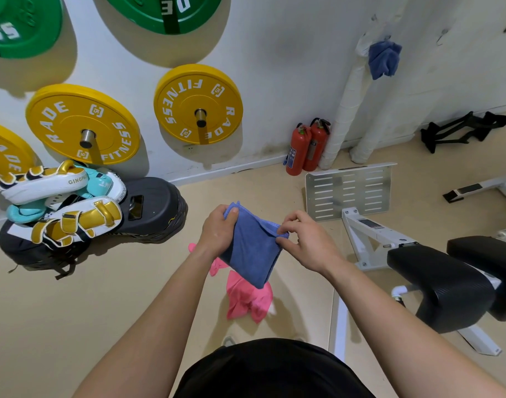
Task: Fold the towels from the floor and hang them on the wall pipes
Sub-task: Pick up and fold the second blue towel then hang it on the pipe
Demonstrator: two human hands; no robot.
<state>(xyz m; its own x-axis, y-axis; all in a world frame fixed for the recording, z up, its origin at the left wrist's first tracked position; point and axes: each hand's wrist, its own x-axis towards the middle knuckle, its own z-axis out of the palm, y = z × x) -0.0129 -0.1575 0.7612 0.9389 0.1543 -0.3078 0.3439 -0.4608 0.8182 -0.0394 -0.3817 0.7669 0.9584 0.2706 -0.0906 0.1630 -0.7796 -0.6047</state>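
Left hand (217, 228) grips, right hand (307, 243) pinches blue towel (252, 255).

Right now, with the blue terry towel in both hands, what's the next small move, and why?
Probably bring the right hand across to the left hand, halving the blue terry towel: each holds a top corner, and it hangs flat between them.

White wall (289, 53) with yellow plates (177, 90), beige floor (73, 297)
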